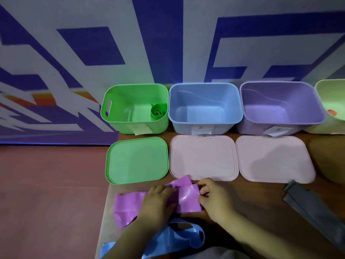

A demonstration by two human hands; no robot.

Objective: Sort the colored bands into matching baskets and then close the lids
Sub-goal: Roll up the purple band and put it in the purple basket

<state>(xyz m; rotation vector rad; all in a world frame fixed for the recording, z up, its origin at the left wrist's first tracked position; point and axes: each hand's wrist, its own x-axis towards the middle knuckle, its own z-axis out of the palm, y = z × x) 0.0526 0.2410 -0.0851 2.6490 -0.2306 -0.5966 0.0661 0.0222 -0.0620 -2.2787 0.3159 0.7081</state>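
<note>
Head view: low in the middle of the frame, the purple band (128,204) lies on the brown desk (261,199), one end folded over itself. The left hand (156,200) lies palm down on the band with its fingers reaching to the fold; blur hides whether they pinch it or only press. The right hand (214,200) pinches the folded end between thumb and curled fingers. Below the hands, at the bottom edge, the blue band (177,238) lies in a loose loop. A grey band (313,208) lies at the lower right. Across the middle of the frame, three open baskets stand side by side: the green basket (119,126) with a rolled green band (156,113) in its right corner, the blue basket (183,128) and the purple basket (252,128). In front of them lie the green lid (136,159), a pink lid (203,157) and a second pink lid (274,157). A pale green basket (332,90) is cut off at the right edge.
</note>
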